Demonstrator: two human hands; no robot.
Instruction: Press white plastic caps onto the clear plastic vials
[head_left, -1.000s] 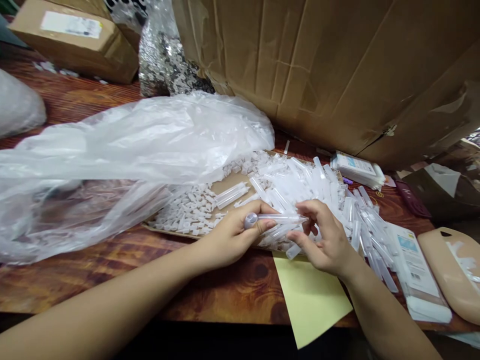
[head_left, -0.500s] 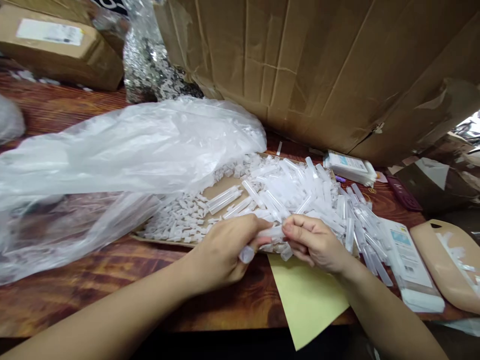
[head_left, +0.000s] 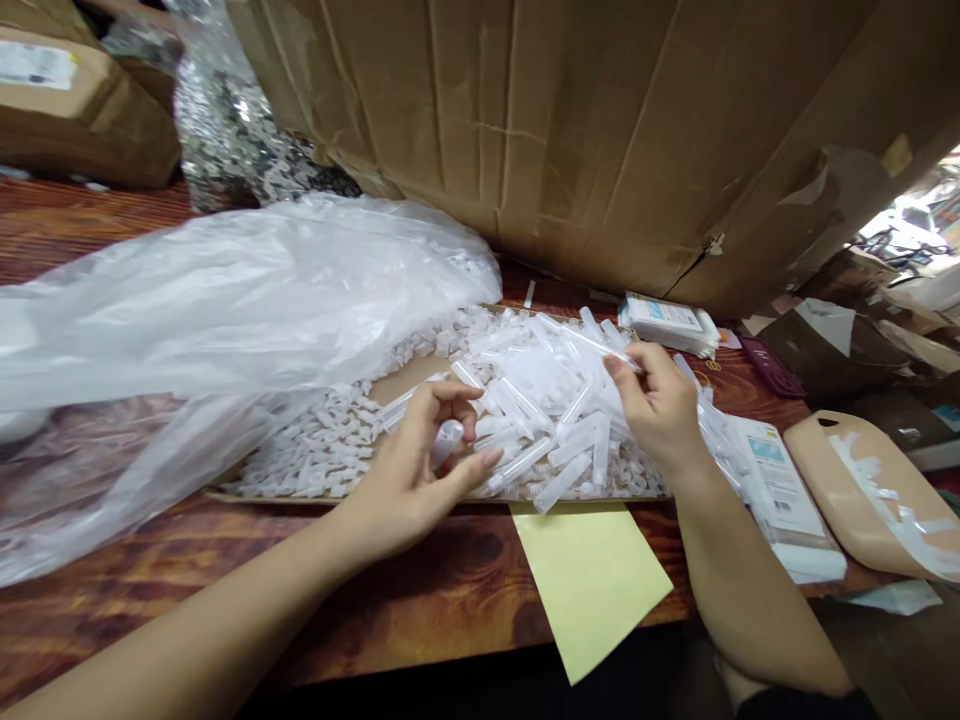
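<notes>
My left hand (head_left: 420, 465) curls its rear fingers round a clear plastic tube (head_left: 448, 438) seen nearly end-on, while the thumb stands apart from the index finger. Over the right side of the pile, my right hand (head_left: 660, 405) pinches the end of another clear plastic tube (head_left: 592, 343) between thumb and fingers. Below both hands lies a heap of similar tubes (head_left: 517, 400) in a shallow cardboard tray (head_left: 405, 378). Many small white plastic pieces (head_left: 315, 450) fill the tray's left part.
A crumpled clear plastic bag (head_left: 247, 290) covers the tray's left back. Behind stands a big cardboard box (head_left: 525, 130). Yellow paper (head_left: 592, 590) overhangs the table's front edge. White labelled packs (head_left: 780, 490) and a beige plastic board (head_left: 832, 470) lie on the right.
My hands have come apart from where they met on a tube. The right hand moved up over the pile to another tube; the left shifted leftward. The view has swung slightly right.
</notes>
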